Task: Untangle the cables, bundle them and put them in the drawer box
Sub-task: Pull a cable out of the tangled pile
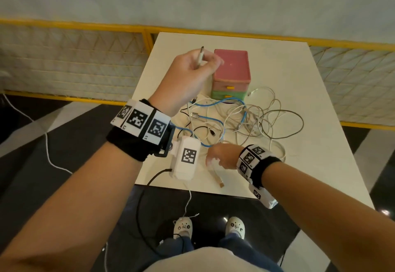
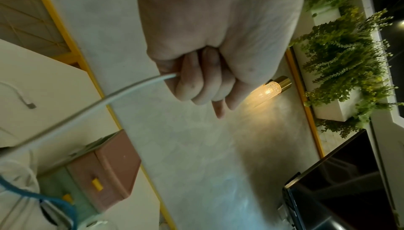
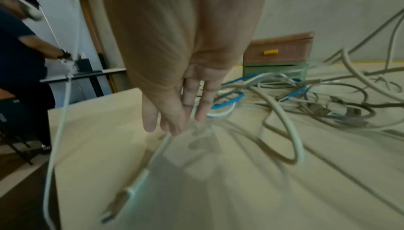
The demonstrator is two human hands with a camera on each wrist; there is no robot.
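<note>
My left hand (image 1: 201, 64) is raised above the table's far left and grips a white cable (image 2: 131, 86) in a fist, with a plug end (image 1: 201, 55) sticking up out of it. Down by the table's front edge, my right hand (image 1: 214, 158) pinches another stretch of white cable (image 3: 157, 152), and its plug (image 1: 221, 184) lies near the edge. I cannot tell whether both hands hold the same cable. A tangle of grey, white and blue cables (image 1: 245, 117) lies mid-table. Behind it stands the drawer box (image 1: 232, 72), pink over green, with both drawers closed.
The white table (image 1: 299, 75) is small, with black floor at its front and sides. A yellow railing (image 1: 85, 26) runs behind it. Another person (image 3: 22, 52) works at a table to the left. Camera leads hang from my wrists past the front edge.
</note>
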